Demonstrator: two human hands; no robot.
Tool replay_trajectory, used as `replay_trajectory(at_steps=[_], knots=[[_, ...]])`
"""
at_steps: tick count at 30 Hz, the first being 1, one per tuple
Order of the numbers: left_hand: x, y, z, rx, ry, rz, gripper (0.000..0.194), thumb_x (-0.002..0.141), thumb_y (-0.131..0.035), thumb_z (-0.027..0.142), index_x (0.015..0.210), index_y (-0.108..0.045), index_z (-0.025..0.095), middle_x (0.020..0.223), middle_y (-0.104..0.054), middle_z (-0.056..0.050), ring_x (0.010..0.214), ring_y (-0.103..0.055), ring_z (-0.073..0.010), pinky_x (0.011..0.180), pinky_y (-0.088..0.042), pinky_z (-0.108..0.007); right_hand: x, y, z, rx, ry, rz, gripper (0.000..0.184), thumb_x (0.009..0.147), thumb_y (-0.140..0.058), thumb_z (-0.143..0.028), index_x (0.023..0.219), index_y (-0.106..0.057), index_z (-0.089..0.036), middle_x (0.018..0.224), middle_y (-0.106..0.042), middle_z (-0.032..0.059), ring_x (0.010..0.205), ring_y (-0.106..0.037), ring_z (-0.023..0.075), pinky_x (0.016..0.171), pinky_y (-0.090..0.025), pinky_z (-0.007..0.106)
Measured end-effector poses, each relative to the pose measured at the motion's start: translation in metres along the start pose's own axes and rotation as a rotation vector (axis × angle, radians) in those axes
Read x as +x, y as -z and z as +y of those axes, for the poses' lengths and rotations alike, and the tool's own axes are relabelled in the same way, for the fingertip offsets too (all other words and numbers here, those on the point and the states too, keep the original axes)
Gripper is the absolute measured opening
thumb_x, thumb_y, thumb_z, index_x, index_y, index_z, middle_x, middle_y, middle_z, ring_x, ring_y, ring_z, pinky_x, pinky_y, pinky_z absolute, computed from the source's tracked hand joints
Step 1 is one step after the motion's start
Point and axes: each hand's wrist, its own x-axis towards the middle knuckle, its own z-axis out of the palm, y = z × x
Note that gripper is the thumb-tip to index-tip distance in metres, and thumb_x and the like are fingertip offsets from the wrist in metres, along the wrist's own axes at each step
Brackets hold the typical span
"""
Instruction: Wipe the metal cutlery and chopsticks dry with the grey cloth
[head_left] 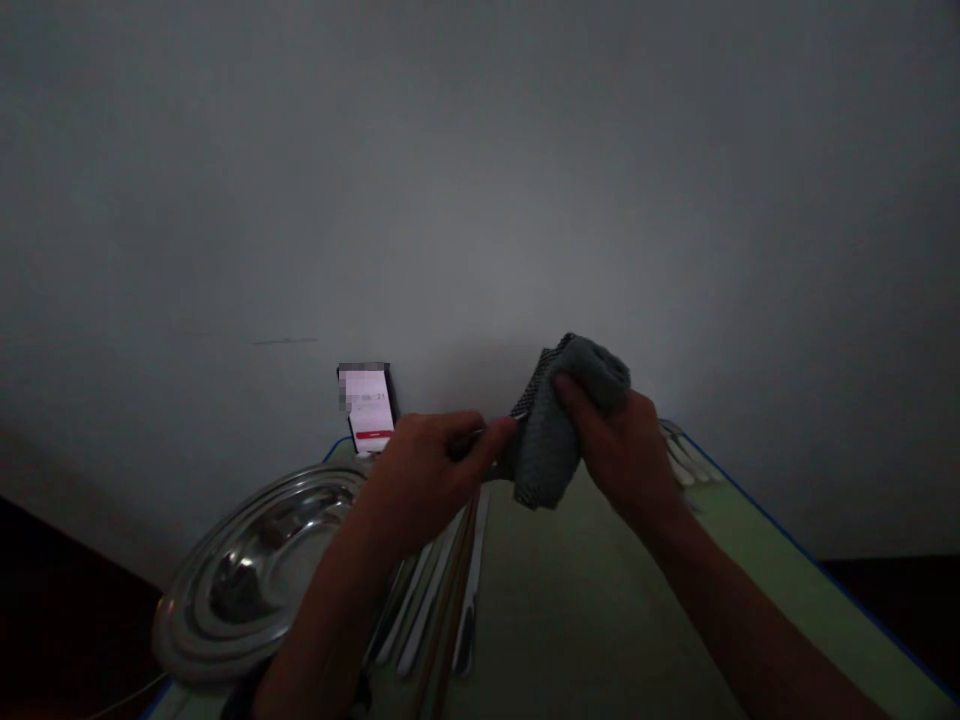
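My left hand [435, 465] is closed in a pinch around a slim piece of cutlery [471, 436]. Only bits of its shiny metal show between the fingers, and its far end goes into a grey cloth [551, 440], so its exact kind is hidden. My right hand [626, 445] grips this folded, textured cloth, thumb on top, and wraps it round the cutlery. Both hands are raised above the table. Below my left forearm lie several metal utensils [427, 610] side by side, handles towards me, along with brown chopsticks [454, 605].
A shiny steel basin [184, 615] stands at the table's left. Behind it a phone [371, 405] with a lit screen leans on the grey wall [480, 200]. More light-handled cutlery [686, 460] lies at the right edge of the green, blue-edged table [600, 620].
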Motion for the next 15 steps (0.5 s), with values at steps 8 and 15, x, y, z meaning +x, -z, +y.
replay_trajectory(at_steps=[8, 15], knots=[[0.0, -0.005, 0.01, 0.115, -0.045, 0.032, 0.04, 0.088, -0.037, 0.034, 0.062, -0.06, 0.014, 0.046, -0.046, 0.004, 0.042, -0.037, -0.0079, 0.045, -0.024, -0.021, -0.001, -0.01, 0.016, 0.193, -0.157, 0.052, 0.04, 0.08, -0.048, -0.052, 0.072, -0.059, -0.014, 0.069, -0.06, 0.0036, 0.064, -0.053, 0.0142, 0.057, -0.043, 0.026], [-0.009, 0.026, -0.009, 0.075, 0.022, -0.175, 0.043, 0.083, -0.043, 0.043, 0.051, -0.052, 0.015, 0.046, -0.027, 0.007, 0.041, -0.028, -0.0068, 0.04, -0.02, -0.02, 0.011, 0.031, 0.011, 0.106, 0.085, -0.883, 0.02, 0.078, -0.058, -0.029, 0.093, -0.064, -0.018, 0.088, -0.067, 0.0004, 0.081, -0.059, 0.0153, 0.075, -0.047, 0.027]])
